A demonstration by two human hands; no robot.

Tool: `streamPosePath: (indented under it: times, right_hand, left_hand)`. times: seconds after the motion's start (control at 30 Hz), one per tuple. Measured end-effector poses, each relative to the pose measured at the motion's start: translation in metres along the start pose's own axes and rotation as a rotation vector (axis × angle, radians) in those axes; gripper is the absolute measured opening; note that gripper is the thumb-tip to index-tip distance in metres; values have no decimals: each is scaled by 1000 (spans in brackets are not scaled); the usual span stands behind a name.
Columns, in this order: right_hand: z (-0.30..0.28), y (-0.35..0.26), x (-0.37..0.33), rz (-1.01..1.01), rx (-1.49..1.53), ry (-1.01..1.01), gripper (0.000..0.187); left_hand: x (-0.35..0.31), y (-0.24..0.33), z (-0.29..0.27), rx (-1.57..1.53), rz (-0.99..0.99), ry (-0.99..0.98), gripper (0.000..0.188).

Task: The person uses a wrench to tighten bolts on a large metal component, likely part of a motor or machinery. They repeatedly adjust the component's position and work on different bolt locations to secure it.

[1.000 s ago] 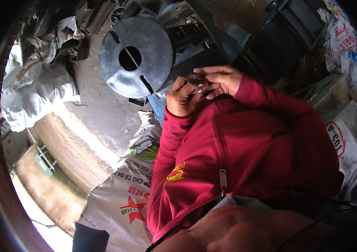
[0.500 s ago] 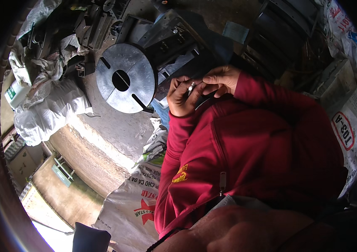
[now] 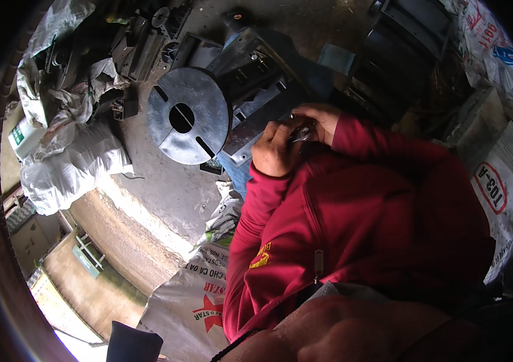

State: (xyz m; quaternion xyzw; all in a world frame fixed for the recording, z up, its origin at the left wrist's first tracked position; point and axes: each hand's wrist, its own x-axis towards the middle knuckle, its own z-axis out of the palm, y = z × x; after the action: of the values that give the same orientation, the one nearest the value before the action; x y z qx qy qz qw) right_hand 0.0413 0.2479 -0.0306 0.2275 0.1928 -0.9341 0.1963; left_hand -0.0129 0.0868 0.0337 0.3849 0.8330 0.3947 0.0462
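My left hand (image 3: 273, 151) is closed, its knuckles up, in front of my chest. Between both hands gleams a small shiny piece (image 3: 300, 134), mostly covered by fingers; its kind does not show. The left fingers are curled round this piece. My right hand (image 3: 323, 119) is closed too, its fingers bent inward beside the left hand. Whatever it grips is hidden in shadow. Just beyond the hands lies a dark metal machine frame (image 3: 256, 130). To their left is a round grey metal disc (image 3: 166, 130) with a central hole and two slots.
Several metal parts (image 3: 141, 48) crowd the far left, near white plastic sacks (image 3: 75, 166). A printed sack (image 3: 184, 314) lies beside my left arm, another sack (image 3: 498, 199) at the right. Dark metal panels (image 3: 389, 66) stand at far right. Concrete floor (image 3: 166, 193) shows between.
My left hand has turned, its back now facing up, and both hands have drawn closer together. The small shiny piece is now deeper between the fingers. The view has shifted slightly.
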Motion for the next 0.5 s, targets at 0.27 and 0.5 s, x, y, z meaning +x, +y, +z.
streamPosePath:
  times: [0.27, 0.5]
  right_hand:
    - [4, -19, -2, -50, 75, 69, 18]
    - [15, -34, -13, -139, -152, -22, 23]
  left_hand:
    - [13, 6, -15, 28, 29, 51, 47]
    - [26, 2, -7, 13, 52, 108, 30]
